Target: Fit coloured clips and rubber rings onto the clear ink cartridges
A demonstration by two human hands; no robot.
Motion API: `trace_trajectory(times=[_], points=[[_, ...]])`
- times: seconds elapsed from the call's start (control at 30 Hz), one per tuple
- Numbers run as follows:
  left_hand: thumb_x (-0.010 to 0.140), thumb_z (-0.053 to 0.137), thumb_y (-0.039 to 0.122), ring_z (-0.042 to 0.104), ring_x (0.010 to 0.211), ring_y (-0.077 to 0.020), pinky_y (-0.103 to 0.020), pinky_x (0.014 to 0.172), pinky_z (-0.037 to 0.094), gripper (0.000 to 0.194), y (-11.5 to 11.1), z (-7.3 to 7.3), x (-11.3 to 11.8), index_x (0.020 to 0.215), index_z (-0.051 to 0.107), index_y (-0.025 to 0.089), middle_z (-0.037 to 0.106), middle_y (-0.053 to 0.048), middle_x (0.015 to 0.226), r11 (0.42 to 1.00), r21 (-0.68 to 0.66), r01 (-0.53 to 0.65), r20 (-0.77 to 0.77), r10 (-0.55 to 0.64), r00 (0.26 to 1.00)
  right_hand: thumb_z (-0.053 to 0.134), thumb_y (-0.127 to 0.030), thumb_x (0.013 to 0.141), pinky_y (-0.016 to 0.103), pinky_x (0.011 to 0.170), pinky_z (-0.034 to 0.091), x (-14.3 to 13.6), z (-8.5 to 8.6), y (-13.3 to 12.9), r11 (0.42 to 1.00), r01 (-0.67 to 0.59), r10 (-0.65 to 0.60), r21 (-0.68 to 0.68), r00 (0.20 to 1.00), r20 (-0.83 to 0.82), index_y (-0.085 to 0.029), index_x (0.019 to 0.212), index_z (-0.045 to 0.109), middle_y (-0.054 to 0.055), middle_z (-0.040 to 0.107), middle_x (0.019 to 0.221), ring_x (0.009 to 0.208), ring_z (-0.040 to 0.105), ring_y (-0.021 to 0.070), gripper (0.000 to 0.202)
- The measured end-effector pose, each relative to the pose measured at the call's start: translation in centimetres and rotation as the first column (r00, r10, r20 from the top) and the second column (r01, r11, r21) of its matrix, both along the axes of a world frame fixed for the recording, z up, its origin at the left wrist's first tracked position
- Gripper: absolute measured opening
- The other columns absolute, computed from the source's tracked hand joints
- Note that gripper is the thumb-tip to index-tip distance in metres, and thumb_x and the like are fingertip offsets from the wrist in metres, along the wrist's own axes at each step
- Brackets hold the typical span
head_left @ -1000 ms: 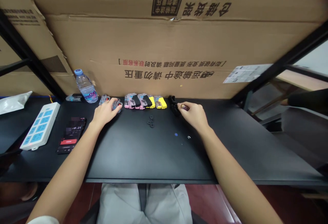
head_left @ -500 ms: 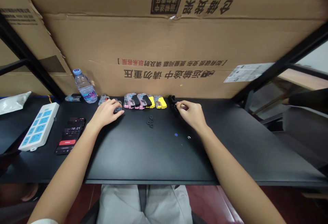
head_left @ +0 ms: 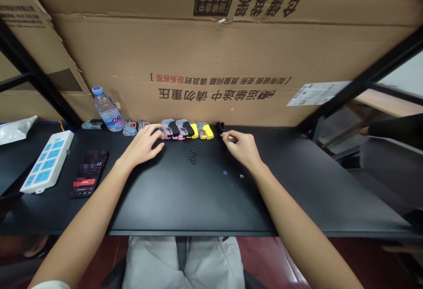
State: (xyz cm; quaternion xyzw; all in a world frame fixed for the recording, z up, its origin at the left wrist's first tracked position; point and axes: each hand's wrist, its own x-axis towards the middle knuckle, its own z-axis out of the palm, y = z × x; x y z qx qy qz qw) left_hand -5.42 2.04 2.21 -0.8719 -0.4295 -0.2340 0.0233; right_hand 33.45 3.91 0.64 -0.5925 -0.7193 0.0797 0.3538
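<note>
My left hand (head_left: 147,142) hovers, fingers apart and holding nothing, at the left end of a row of small cartridge-like cases. Its fingertips are beside a clear case with pink and black parts (head_left: 169,129). Further right in the row is a clear and yellow case (head_left: 206,131). My right hand (head_left: 240,144) is closed around a small brown and gold object (head_left: 232,139), whose shape is mostly hidden. Just behind that hand is a black part (head_left: 220,127). Several black rings (head_left: 193,156) lie between my hands, nearer the front.
At the left are a water bottle (head_left: 108,110), two clear cases (head_left: 130,128), a phone (head_left: 88,174) and a white power strip (head_left: 48,162). A blue disc (head_left: 225,172) and a small white piece (head_left: 241,176) lie before my right hand. Cardboard (head_left: 211,60) stands behind the table.
My left hand has moved right, from the clear cases to the pink and black one, uncovering a clear case. My right hand has shifted slightly left, still holding the small object.
</note>
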Motion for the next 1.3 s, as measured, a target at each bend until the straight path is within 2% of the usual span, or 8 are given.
trace_trajectory(times=[0.2, 0.4, 0.63, 0.77, 0.83, 1.0, 1.17, 1.3], points=[[0.108, 0.052, 0.035, 0.037, 0.160, -0.0368, -0.061, 0.129, 0.034, 0.037, -0.3, -1.2, 1.2, 0.135, 0.075, 0.023, 0.041, -0.010, 0.175, 0.999, -0.023, 0.032, -0.096, -0.034, 0.995, 0.060, -0.027, 0.091, 0.033, 0.080, 0.055, -0.4, -0.3, -0.1, 0.999, -0.035, 0.035, -0.014, 0.999, -0.024, -0.021, 0.098, 0.085, 0.009, 0.086, 0.099, 0.089, 0.080, 0.0277, 0.026], [0.109, 0.049, 0.031, 0.040, 0.159, -0.0366, -0.062, 0.128, 0.036, 0.045, 0.1, -2.0, 1.1, 0.151, 0.064, 0.021, 0.040, -0.011, 0.176, 0.998, -0.055, 0.040, -0.118, -0.046, 0.992, 0.061, -0.024, 0.090, 0.034, 0.084, 0.057, -0.6, -0.5, -0.3, 0.999, -0.043, 0.042, -0.022, 0.999, -0.025, -0.022, 0.098, 0.084, 0.009, 0.086, 0.103, 0.092, 0.081, 0.0278, 0.025], [0.104, 0.062, 0.023, 0.047, 0.154, -0.0361, -0.062, 0.125, 0.040, 0.039, -0.2, -0.4, 1.6, 0.143, 0.065, 0.027, 0.051, -0.015, 0.166, 0.992, 0.123, 0.011, 0.090, -0.022, 0.996, 0.062, -0.028, 0.091, 0.033, 0.079, 0.055, -1.5, 0.2, -1.0, 0.999, 0.020, -0.019, -0.031, 0.999, 0.034, -0.023, 0.096, 0.084, 0.011, 0.086, 0.097, 0.092, 0.080, 0.0299, 0.024], [0.106, 0.064, 0.030, 0.062, 0.137, -0.0301, -0.051, 0.116, 0.053, 0.011, -1.1, 0.4, 2.2, 0.114, 0.069, 0.024, 0.063, -0.015, 0.144, 0.962, 0.248, -0.115, 0.354, 0.021, 0.935, 0.057, -0.030, 0.094, 0.031, 0.071, 0.050, -2.6, 0.6, -1.9, 1.000, -0.007, 0.007, -0.006, 1.000, 0.015, -0.022, 0.092, 0.083, 0.009, 0.082, 0.083, 0.077, 0.076, 0.0257, 0.027], [0.107, 0.061, 0.031, 0.065, 0.130, -0.0282, -0.049, 0.113, 0.055, 0.009, -1.8, 0.4, 3.0, 0.104, 0.066, 0.024, 0.064, -0.014, 0.138, 0.961, 0.242, -0.134, 0.426, 0.019, 0.904, 0.056, -0.032, 0.095, 0.031, 0.069, 0.049, -3.6, 0.6, -2.5, 0.998, -0.066, 0.066, 0.001, 0.998, -0.013, -0.022, 0.090, 0.082, 0.008, 0.080, 0.078, 0.069, 0.072, 0.0228, 0.028], [0.110, 0.054, 0.026, 0.071, 0.121, -0.0238, -0.042, 0.106, 0.059, 0.015, -3.2, -0.4, 5.6, 0.121, 0.064, 0.025, 0.068, -0.011, 0.132, 0.968, 0.057, 0.245, 0.317, -0.250, 0.915, 0.058, -0.036, 0.099, 0.030, 0.068, 0.052, -6.7, 0.2, -4.3, 0.937, -0.347, 0.349, 0.041, 0.931, -0.104, -0.021, 0.117, 0.078, 0.005, 0.078, 0.083, 0.063, 0.065, 0.0183, 0.031], [0.110, 0.056, 0.025, 0.071, 0.120, -0.0247, -0.042, 0.104, 0.059, 0.024, -3.8, -0.5, 6.3, 0.133, 0.060, 0.026, 0.072, -0.012, 0.127, 0.946, 0.015, 0.324, 0.378, -0.305, 0.874, 0.062, -0.025, 0.091, 0.028, 0.066, 0.052, -7.9, -0.1, -5.3, 0.854, -0.518, 0.520, 0.041, 0.851, -0.080, -0.021, 0.116, 0.072, 0.004, 0.076, 0.090, 0.066, 0.063, 0.0167, 0.027], [0.109, 0.060, 0.027, 0.072, 0.117, -0.0238, -0.040, 0.102, 0.059, 0.024, -3.9, -0.1, 6.1, 0.132, 0.063, 0.025, 0.073, -0.011, 0.125, 0.925, -0.037, 0.378, 0.377, -0.338, 0.863, 0.068, -0.032, 0.095, 0.028, 0.067, 0.051, -7.7, 0.1, -5.4, 0.836, -0.545, 0.549, 0.063, 0.833, -0.077, -0.023, 0.115, 0.071, 0.004, 0.075, 0.094, 0.068, 0.063, 0.0160, 0.023]])
